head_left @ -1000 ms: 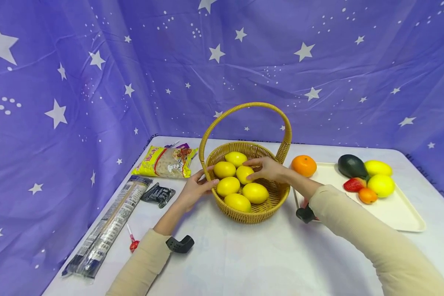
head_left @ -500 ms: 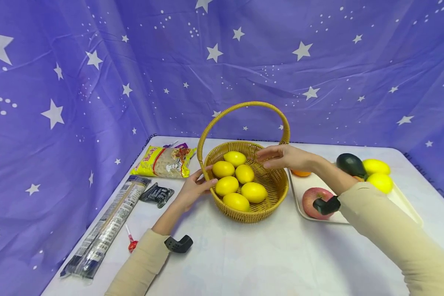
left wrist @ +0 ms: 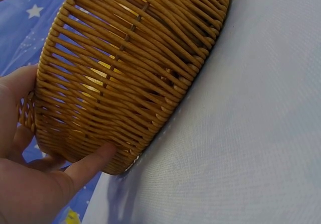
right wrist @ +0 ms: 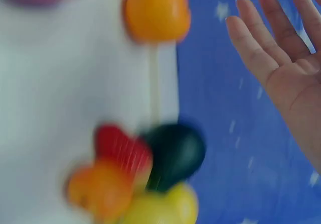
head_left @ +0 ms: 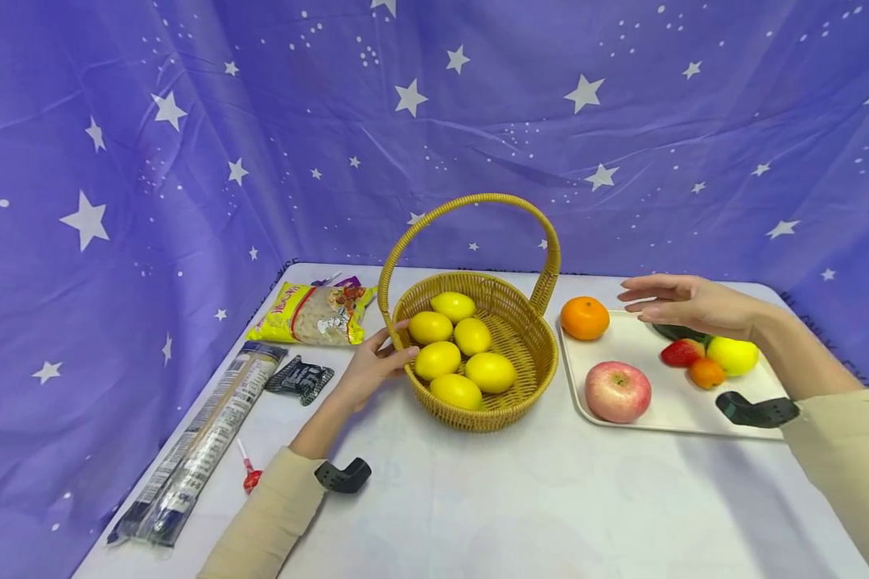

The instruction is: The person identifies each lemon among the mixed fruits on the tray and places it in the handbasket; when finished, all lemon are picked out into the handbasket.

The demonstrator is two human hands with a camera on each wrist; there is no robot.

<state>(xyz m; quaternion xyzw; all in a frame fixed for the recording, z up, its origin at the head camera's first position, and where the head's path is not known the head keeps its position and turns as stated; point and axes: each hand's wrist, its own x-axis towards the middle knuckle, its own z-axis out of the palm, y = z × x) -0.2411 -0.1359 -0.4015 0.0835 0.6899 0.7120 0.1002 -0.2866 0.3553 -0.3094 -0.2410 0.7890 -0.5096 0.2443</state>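
Note:
A wicker basket [head_left: 488, 414] with a tall arched handle stands mid-table, holding several yellow lemons [head_left: 491, 371]. My left hand [head_left: 368, 371] grips its left side beside the handle's foot. In the left wrist view, the fingers [left wrist: 93, 166] lie against the woven wall [left wrist: 135, 78], and part of the hand reaches over the rim. Over the back of the white tray [head_left: 666, 414] my right hand [head_left: 695, 304] hovers with fingers extended, nothing in it. Below it are a dark green avocado-like fruit [head_left: 677, 331], a strawberry [head_left: 683, 352], a small orange fruit [head_left: 706, 372] and a yellow lemon [head_left: 733, 355].
An apple [head_left: 618, 392] and a mandarin [head_left: 585, 318] sit at the tray's left side. Left of the basket lie a yellow food bag [head_left: 315, 314], a small black packet [head_left: 300, 379], long wrapped packs [head_left: 203, 442] and a red lollipop [head_left: 251, 478]. A starry curtain [head_left: 434, 145] hangs behind.
My right hand has left the lemons in the basket, rising and moving right until it is over the tray. The left hand keeps its place on the basket.

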